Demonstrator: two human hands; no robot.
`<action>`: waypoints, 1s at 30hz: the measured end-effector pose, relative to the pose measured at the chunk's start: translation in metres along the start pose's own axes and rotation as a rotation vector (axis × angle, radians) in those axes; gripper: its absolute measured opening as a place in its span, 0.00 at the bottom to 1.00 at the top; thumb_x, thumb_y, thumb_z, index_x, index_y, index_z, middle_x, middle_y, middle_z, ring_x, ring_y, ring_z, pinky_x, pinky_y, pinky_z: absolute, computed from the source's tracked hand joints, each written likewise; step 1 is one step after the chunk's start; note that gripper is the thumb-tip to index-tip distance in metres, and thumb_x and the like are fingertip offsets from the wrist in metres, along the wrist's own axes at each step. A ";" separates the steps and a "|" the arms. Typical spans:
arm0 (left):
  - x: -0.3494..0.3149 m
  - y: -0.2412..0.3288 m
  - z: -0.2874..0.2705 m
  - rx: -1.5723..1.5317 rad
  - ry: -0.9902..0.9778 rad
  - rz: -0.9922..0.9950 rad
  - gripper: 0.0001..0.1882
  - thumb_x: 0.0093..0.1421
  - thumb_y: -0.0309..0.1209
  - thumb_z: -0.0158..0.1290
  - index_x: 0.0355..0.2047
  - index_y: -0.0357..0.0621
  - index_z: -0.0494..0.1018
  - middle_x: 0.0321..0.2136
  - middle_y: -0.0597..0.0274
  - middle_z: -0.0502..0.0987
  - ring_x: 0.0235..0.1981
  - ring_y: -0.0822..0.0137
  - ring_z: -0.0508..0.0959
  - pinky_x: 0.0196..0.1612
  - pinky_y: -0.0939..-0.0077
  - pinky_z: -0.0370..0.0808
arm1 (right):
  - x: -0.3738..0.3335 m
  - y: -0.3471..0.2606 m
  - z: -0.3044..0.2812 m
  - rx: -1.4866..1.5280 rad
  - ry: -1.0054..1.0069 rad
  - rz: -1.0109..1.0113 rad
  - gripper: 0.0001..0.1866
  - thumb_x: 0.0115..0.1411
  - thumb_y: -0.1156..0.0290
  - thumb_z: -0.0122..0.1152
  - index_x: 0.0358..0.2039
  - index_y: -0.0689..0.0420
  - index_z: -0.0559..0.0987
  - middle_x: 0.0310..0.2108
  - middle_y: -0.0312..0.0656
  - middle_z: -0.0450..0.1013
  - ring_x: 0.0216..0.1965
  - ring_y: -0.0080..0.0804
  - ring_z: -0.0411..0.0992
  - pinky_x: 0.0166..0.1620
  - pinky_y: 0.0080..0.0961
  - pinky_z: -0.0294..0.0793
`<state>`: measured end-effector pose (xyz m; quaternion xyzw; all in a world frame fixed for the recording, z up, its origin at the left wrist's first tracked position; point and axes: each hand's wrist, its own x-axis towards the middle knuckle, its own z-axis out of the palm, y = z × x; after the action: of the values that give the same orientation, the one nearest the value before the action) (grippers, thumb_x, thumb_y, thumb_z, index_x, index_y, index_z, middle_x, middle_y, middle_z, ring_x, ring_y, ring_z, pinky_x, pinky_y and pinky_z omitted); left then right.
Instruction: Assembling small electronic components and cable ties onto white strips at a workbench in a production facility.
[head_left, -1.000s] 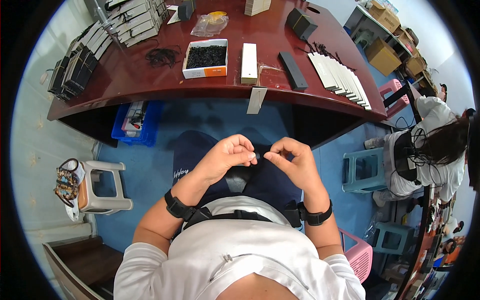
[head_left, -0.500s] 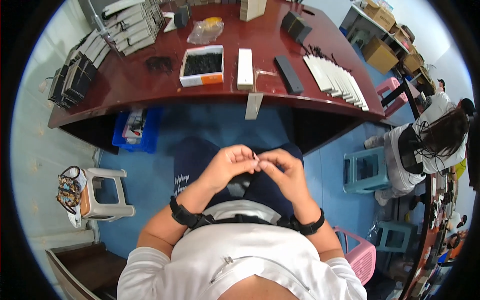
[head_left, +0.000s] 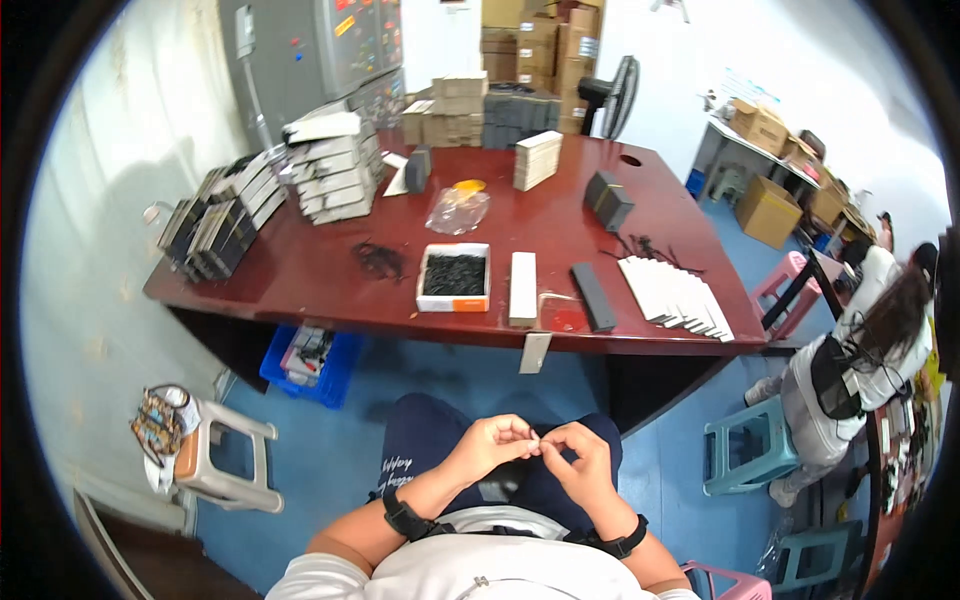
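Note:
My left hand (head_left: 497, 448) and my right hand (head_left: 580, 462) meet in front of me above my lap, fingertips pinched together. Whatever lies between them is too small to make out. On the red-brown table (head_left: 380, 300) ahead, the nearest things are a white narrow box (head_left: 523, 284) and a dark grey one (head_left: 593, 298) to its right. Left of these sits an open white and orange carton (head_left: 452, 304) filled with small black pieces. A pale flap (head_left: 535, 353) hangs over the table's front edge.
White flat boxes (head_left: 672, 295) lie fanned at the table's right, with black cords behind. Stacked boxes (head_left: 333, 165) stand at the left; a clear plastic bag (head_left: 458, 212) lies mid-table. A blue crate (head_left: 312, 370) is under the table. Another person (head_left: 850, 360) is beside a stool (head_left: 750, 448) at right.
The view has tilted up, so the table and hands sit lower in the picture and more of the room's far side shows. My fingertips stay pinched together.

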<state>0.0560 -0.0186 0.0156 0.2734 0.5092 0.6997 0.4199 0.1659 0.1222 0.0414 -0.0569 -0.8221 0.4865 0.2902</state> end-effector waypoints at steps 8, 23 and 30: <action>0.009 -0.007 -0.001 -0.151 -0.004 0.025 0.04 0.56 0.21 0.54 0.31 0.41 0.71 0.31 0.63 0.77 0.34 0.73 0.76 0.41 0.78 0.72 | 0.000 -0.008 -0.006 -0.398 0.018 -0.312 0.07 0.44 0.76 0.63 0.26 0.55 0.75 0.27 0.37 0.72 0.29 0.35 0.71 0.33 0.28 0.70; 0.008 -0.030 -0.004 -0.628 -0.024 -0.106 0.06 0.57 0.22 0.52 0.29 0.47 0.67 0.34 0.65 0.74 0.38 0.72 0.74 0.47 0.77 0.69 | 0.006 -0.002 0.002 -0.498 0.013 -0.617 0.11 0.39 0.78 0.65 0.26 0.55 0.76 0.26 0.35 0.71 0.26 0.32 0.70 0.32 0.28 0.69; 0.005 -0.024 -0.005 -0.546 -0.026 0.048 0.06 0.57 0.21 0.51 0.28 0.46 0.66 0.33 0.65 0.73 0.37 0.73 0.73 0.44 0.79 0.68 | -0.003 0.001 0.009 0.010 0.014 -0.047 0.10 0.42 0.82 0.66 0.27 0.60 0.79 0.26 0.40 0.73 0.27 0.27 0.72 0.34 0.20 0.69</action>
<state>0.0569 -0.0139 -0.0089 0.1710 0.2897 0.8172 0.4679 0.1638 0.1149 0.0363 -0.0394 -0.8187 0.4833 0.3077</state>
